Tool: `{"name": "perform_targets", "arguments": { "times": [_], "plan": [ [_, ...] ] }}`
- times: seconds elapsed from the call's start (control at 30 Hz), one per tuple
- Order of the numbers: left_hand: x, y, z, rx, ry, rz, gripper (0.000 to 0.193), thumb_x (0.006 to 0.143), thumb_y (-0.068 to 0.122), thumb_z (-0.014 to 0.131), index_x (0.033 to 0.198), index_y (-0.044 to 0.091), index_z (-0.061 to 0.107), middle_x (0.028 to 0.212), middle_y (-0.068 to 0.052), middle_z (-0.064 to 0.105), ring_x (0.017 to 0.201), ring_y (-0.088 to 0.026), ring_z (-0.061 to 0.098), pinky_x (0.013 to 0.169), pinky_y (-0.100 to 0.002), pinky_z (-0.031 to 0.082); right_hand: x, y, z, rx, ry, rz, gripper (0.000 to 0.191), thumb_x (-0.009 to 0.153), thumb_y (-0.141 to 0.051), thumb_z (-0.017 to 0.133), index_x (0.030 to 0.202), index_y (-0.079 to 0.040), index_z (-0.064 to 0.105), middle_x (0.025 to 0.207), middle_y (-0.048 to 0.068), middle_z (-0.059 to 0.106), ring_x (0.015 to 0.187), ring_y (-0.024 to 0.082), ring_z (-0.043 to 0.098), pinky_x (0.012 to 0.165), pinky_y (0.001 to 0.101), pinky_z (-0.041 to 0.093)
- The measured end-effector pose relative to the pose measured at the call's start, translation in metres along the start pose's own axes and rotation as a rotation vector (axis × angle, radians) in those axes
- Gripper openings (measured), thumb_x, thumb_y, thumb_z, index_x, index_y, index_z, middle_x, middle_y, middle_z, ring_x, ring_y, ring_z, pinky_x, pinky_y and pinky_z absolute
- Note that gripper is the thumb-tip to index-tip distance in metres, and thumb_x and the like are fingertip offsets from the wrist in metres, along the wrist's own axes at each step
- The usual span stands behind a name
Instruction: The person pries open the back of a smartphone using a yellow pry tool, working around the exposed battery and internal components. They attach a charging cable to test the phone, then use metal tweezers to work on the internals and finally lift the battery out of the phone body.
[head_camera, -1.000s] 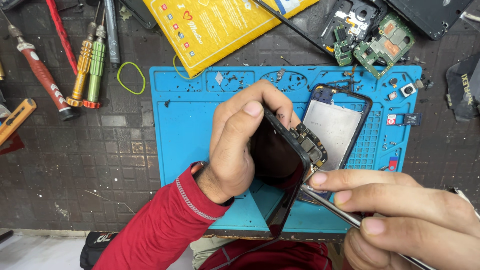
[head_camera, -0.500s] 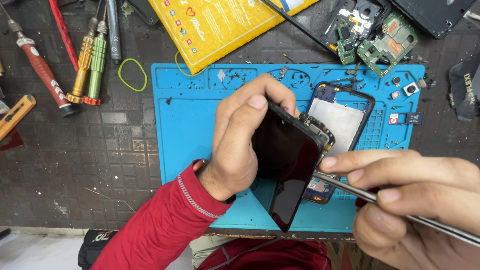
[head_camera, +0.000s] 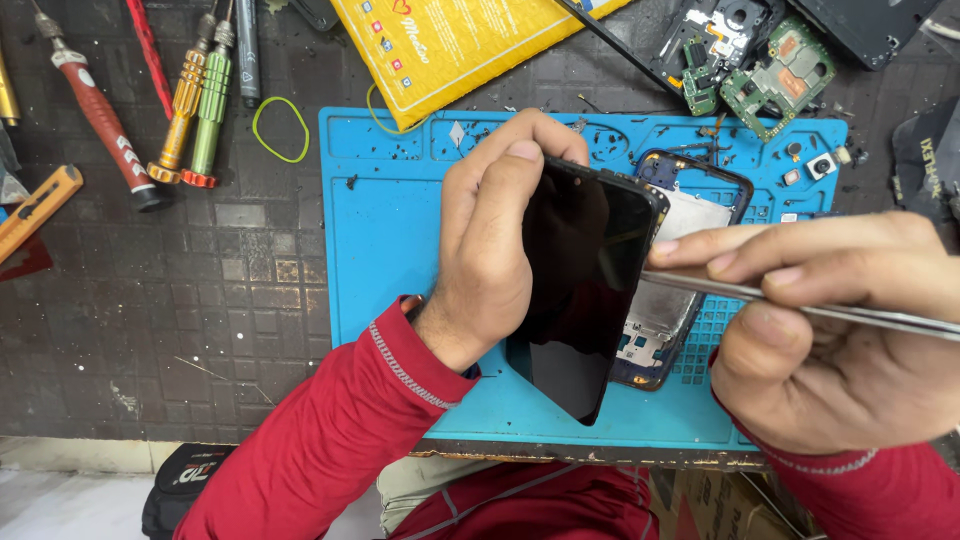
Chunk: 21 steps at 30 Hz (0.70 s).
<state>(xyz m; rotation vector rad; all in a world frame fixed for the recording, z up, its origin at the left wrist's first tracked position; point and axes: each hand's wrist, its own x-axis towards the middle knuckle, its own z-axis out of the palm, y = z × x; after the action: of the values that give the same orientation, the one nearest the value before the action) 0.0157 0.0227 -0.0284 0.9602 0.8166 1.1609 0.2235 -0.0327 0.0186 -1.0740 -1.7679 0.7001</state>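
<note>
My left hand grips a black phone screen panel by its left edge and holds it tilted up above a blue work mat. Under the panel lies the opened phone frame with its metal inner plate showing. My right hand pinches metal tweezers, whose tip reaches the gap between the screen's right edge and the frame. Both sleeves are red.
Several screwdrivers and a red-handled tool lie at the upper left beside a yellow-green rubber band. A yellow padded envelope sits at the top. Green circuit boards and small parts lie at the upper right.
The screen panel has swung further over, so its dark glass face now shows. The tweezers have risen from low beside the phone to its right edge.
</note>
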Motion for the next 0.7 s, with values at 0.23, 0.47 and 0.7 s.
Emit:
{"name": "perform_targets", "arguments": {
  "times": [0.23, 0.47, 0.7],
  "plan": [
    [0.0033, -0.0027, 0.0015, -0.051, -0.001, 0.002, 0.035, 0.114, 0.022, 0.036, 0.098, 0.0, 0.057, 0.086, 0.0, 0.057, 0.083, -0.006, 0.049, 0.076, -0.022, 0.042, 0.0004, 0.0054, 0.0037, 0.002, 0.041, -0.034, 0.031, 0.116, -0.022, 0.061, 0.117, 0.003, 0.041, 0.106, 0.016, 0.058, 0.094, 0.028, 0.076, 0.091, 0.0383, 0.064],
    [0.0015, -0.0039, 0.0005, -0.04, -0.012, 0.011, 0.035, 0.115, 0.022, 0.036, 0.097, 0.0, 0.057, 0.085, 0.0, 0.057, 0.082, -0.006, 0.049, 0.075, -0.022, 0.043, -0.0007, 0.0059, 0.0043, 0.001, 0.05, -0.061, 0.03, 0.115, -0.02, 0.061, 0.12, 0.002, 0.041, 0.106, 0.015, 0.056, 0.091, 0.026, 0.076, 0.09, 0.0383, 0.064],
    [0.0037, -0.0026, 0.0023, -0.011, -0.001, 0.01, 0.033, 0.113, 0.022, 0.036, 0.101, 0.001, 0.058, 0.084, 0.0, 0.058, 0.081, -0.006, 0.049, 0.079, -0.025, 0.043, 0.0006, 0.0043, 0.0009, -0.002, 0.022, -0.054, 0.027, 0.114, -0.016, 0.062, 0.119, 0.001, 0.042, 0.108, 0.016, 0.057, 0.091, 0.027, 0.076, 0.091, 0.0404, 0.064]
  ]
}}
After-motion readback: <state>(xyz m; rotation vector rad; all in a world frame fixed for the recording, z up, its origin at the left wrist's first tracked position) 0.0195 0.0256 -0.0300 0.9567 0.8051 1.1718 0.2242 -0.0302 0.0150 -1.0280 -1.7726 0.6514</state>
